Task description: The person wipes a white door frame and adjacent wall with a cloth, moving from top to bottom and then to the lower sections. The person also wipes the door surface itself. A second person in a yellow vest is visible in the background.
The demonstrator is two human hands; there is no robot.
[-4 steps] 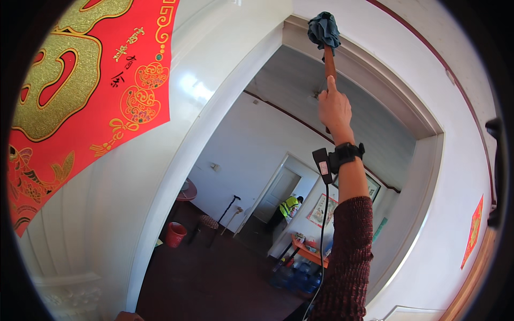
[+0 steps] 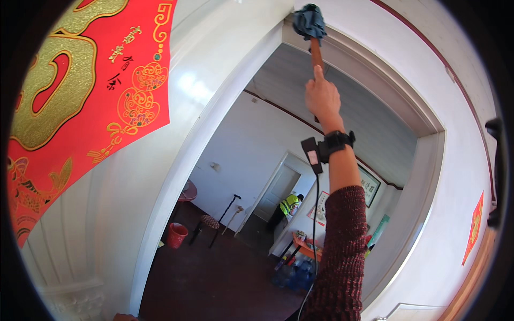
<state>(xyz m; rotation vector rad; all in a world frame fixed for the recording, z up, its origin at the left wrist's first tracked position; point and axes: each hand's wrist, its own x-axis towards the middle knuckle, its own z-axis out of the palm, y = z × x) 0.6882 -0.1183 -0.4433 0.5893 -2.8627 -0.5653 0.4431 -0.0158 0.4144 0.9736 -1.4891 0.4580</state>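
My right hand (image 2: 323, 100) is raised high and closed round a wooden stick (image 2: 316, 53), with the index finger stretched along it. A bunched dark blue-green cloth (image 2: 309, 22) covers the stick's top end. The cloth is at the upper left corner of the white door frame (image 2: 375, 67), seemingly against it. On my right wrist sits a black strap (image 2: 337, 141) with a small box and a cable hanging down the forearm. A small brownish patch at the lower left edge may be part of my left hand; no fingers show there.
A red and gold paper decoration (image 2: 112, 80) hangs on the white door (image 2: 198, 59) at left. Beyond the doorway are a red bucket (image 2: 176, 235), a stool (image 2: 209, 221), an orange table (image 2: 304, 246), blue water jugs (image 2: 294, 275) and a person in a yellow vest (image 2: 288, 205).
My right hand, the stick and the cloth have shifted left and slightly up, toward the frame's upper left corner. The grip looks the same.
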